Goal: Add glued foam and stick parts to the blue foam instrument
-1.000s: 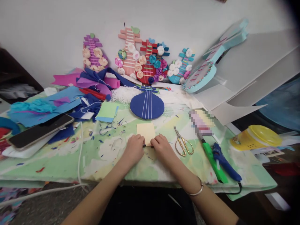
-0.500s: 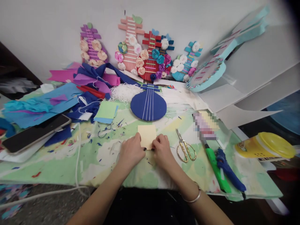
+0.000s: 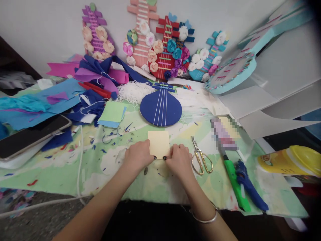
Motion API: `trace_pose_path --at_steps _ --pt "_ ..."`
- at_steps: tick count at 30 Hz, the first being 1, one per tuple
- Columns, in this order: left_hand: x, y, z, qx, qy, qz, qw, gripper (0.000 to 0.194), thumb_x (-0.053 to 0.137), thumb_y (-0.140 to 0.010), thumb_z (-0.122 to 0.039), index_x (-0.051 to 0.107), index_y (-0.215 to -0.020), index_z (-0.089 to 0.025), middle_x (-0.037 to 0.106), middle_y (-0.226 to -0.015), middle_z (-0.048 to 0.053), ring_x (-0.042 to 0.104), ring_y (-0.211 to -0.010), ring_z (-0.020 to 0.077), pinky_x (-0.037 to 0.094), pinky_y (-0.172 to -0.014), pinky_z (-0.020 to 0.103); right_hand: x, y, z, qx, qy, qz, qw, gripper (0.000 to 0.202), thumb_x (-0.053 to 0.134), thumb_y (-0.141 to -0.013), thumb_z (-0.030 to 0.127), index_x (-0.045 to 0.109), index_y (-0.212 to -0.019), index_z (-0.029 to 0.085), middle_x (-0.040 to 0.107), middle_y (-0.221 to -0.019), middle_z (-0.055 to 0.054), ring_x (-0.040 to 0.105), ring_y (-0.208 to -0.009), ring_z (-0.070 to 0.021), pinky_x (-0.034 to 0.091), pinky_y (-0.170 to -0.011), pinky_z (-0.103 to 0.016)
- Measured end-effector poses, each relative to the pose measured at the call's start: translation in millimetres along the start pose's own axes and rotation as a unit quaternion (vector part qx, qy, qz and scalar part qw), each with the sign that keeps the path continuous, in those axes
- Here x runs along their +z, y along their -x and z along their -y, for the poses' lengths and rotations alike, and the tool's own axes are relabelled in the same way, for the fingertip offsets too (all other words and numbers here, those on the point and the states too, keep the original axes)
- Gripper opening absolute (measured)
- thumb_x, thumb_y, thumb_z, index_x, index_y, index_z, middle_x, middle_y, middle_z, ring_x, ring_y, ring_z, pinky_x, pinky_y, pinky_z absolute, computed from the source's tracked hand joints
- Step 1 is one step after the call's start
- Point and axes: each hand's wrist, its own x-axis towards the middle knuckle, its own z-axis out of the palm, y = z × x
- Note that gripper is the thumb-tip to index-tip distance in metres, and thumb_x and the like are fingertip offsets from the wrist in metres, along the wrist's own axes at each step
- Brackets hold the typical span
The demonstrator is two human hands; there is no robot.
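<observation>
Head view: the pale yellow paper square [image 3: 159, 144] lies on the cloth-covered table [image 3: 57, 179], on the near side of the blue lute-shaped piece [image 3: 160, 108]. Grip: the left hand [image 3: 138, 154] and right hand [image 3: 179, 160] grasp its near corners, thumbs at the edge. Judged risks: uneven thumb pressure could skew or crease the sheet; a wide right-hand movement could knock the scissors [image 3: 196, 148]. Labels: yellow tub [image 3: 277, 164], print illegible; patch beyond the green-handled tool [image 3: 237, 185], pixelated.
</observation>
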Motion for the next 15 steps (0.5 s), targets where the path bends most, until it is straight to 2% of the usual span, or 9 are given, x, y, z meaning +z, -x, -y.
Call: trace_pose_path --at_steps 2,4,5,7,9,11,13,15 --pt "3.8 1.2 -1.3 -0.004 -0.004 -0.024 1.000 0.024 0.059 -0.065 -0.034 0.054 -0.084 -0.019 0.063 -0.075 0.009 0.059 -0.067 0.0247 0.036 -0.053 0.029 1.1 -2.7 -3.3 -0.017 -0.008 -0.011 1.000 0.003 0.058 -0.068 0.019 0.060 -0.065 0.018 0.055 -0.074 -0.012 0.050 -0.077 -0.0278 0.034 -0.062 -0.037" --pt "8.2 5.2 -3.9 0.008 -0.009 -0.060 0.998 0.021 0.059 -0.066 -0.029 0.054 -0.083 -0.018 0.061 -0.074 0.008 0.057 -0.064 0.0221 0.036 -0.053 0.029 1.2 -4.9 -4.2 -0.026 -0.006 -0.008 1.000 0.009 0.059 -0.066 0.020 0.059 -0.057 0.018 0.055 -0.072 -0.013 0.051 -0.076 -0.0283 0.034 -0.061 -0.038" --pt "10.7 8.4 -5.4 0.028 -0.014 -0.085 0.996 0.019 0.058 -0.067 -0.026 0.054 -0.083 -0.018 0.060 -0.076 0.008 0.056 -0.065 0.0216 0.037 -0.055 0.030 1.1 -5.6 -3.9 -0.027 -0.004 -0.003 1.000 0.010 0.060 -0.065 0.021 0.059 -0.055 0.018 0.055 -0.072 -0.013 0.052 -0.076 -0.0288 0.034 -0.061 -0.038" --pt "16.8 16.8 -8.3 0.108 -0.029 -0.146 0.983 0.015 0.055 -0.069 -0.017 0.054 -0.084 -0.018 0.058 -0.081 0.008 0.054 -0.072 0.0222 0.038 -0.061 0.033 0.7 -6.1 -2.7 -0.025 -0.001 -0.003 1.000 0.010 0.060 -0.064 0.021 0.060 -0.054 0.018 0.056 -0.073 -0.014 0.053 -0.078 -0.0294 0.035 -0.062 -0.039" --pt "25.5 26.5 -9.9 0.223 -0.046 -0.206 0.952 0.016 0.049 -0.071 -0.006 0.056 -0.081 -0.017 0.057 -0.082 0.008 0.052 -0.078 0.0231 0.039 -0.067 0.036 0.1 -5.6 -1.5 -0.027 0.000 -0.016 1.000 0.013 0.060 -0.065 0.021 0.060 -0.052 0.018 0.056 -0.071 -0.014 0.052 -0.076 -0.0281 0.035 -0.061 -0.038" --pt "36.6 35.4 -9.4 0.309 -0.070 -0.251 0.915 0.018 0.044 -0.075 -0.003 0.057 -0.072 -0.015 0.055 -0.072 0.008 0.049 -0.071 0.0221 0.038 -0.063 0.035 -0.9 -4.4 -0.6 -0.028 -0.001 -0.030 0.999 0.017 0.060 -0.065 0.021 0.060 -0.049 0.018 0.057 -0.069 -0.013 0.052 -0.075 -0.0267 0.035 -0.061 -0.037" --pt "48.0 42.3 -7.5 0.360 -0.100 -0.285 0.883 0.022 0.041 -0.078 -0.003 0.059 -0.073 -0.013 0.055 -0.070 0.009 0.048 -0.067 0.0217 0.039 -0.059 0.035 -2.1 -3.1 0.2 -0.024 -0.006 -0.026 0.999 0.017 0.060 -0.065 0.022 0.060 -0.048 0.018 0.057 -0.070 -0.013 0.052 -0.076 -0.0270 0.035 -0.061 -0.037" --pt "57.8 47.3 -5.2 0.376 -0.104 -0.315 0.865 0.024 0.039 -0.080 -0.003 0.062 -0.082 -0.007 0.059 -0.076 0.013 0.051 -0.073 0.0235 0.043 -0.065 0.038 -2.9 -1.9 0.5 -0.019 -0.016 -0.014 1.000 0.016 0.060 -0.065 0.022 0.059 -0.049 0.019 0.058 -0.073 -0.012 0.052 -0.077 -0.0280 0.034 -0.062 -0.038"
